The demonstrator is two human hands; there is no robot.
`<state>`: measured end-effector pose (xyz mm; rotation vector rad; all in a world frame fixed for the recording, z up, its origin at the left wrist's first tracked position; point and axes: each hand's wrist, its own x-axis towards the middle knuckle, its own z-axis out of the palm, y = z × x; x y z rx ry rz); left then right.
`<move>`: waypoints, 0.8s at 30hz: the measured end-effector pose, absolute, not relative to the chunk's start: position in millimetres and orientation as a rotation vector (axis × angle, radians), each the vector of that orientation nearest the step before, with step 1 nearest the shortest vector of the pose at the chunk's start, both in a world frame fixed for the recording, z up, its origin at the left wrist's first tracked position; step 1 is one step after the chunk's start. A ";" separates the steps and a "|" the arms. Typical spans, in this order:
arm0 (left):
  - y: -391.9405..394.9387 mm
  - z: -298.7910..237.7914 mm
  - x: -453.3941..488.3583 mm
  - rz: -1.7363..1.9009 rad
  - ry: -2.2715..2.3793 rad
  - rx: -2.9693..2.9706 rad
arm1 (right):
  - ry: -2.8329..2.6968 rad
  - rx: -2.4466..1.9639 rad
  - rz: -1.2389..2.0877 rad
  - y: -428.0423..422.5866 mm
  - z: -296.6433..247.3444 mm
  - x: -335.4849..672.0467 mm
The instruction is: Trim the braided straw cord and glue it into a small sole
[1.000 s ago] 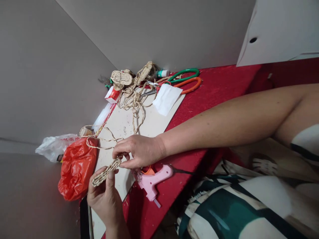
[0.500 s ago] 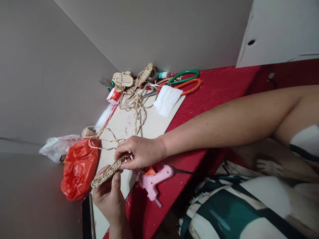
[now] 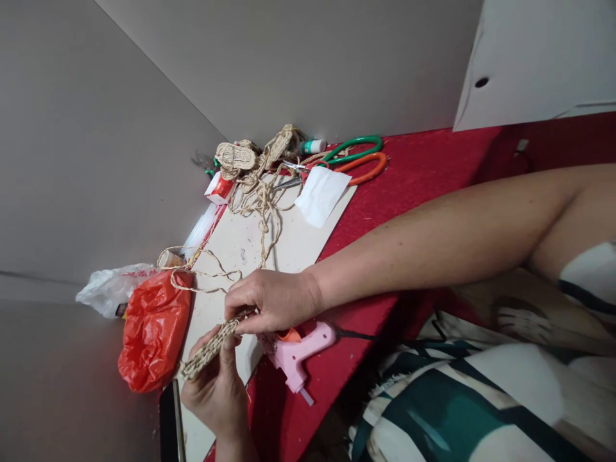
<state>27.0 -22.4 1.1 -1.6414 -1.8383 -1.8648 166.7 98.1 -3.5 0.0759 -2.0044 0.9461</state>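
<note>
A flat, coiled piece of straw braid is held between both my hands, seen nearly edge-on. My left hand supports it from below, thumb pressed on its near side. At its upper end my right hand pinches it between thumb and fingers; the fingertips partly hide that end. A loose straw cord loops on the board just beyond my right hand. Close below that hand lies a pink glue gun with a glue stick poking out.
A pale board lies on the red tabletop. Around it are tangled straw cord, an oval straw coil, scissors with green and orange handles, white paper and a red plastic bag. Grey walls stand behind.
Both hands have shifted slightly down and to the right with the straw braid. My right fingers have closed further over its upper end.
</note>
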 end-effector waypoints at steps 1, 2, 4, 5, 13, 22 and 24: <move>-23.0 1.2 26.9 -1.852 -1.842 -1.640 | -2.004 0.081 0.944 97.9 -3.4 166.6; -23.4 1.4 26.9 -1.844 -1.846 -1.638 | -1.998 0.084 0.940 97.7 -3.2 166.6; -23.6 1.6 26.4 -1.845 -1.854 -1.627 | -1.988 0.088 0.930 97.4 -2.6 166.7; -23.4 1.7 26.0 -1.850 -1.855 -1.619 | -1.986 0.091 0.932 97.3 -2.3 166.8; -21.4 0.7 21.2 -1.870 -1.900 -1.688 | -1.992 0.091 0.928 98.5 -2.1 166.9; -20.0 0.3 29.2 -1.747 -1.766 -1.691 | -2.047 0.003 0.933 95.4 -1.5 169.1; -20.9 3.0 27.5 -1.750 -1.816 -1.716 | -2.063 0.002 0.926 96.9 -1.2 169.7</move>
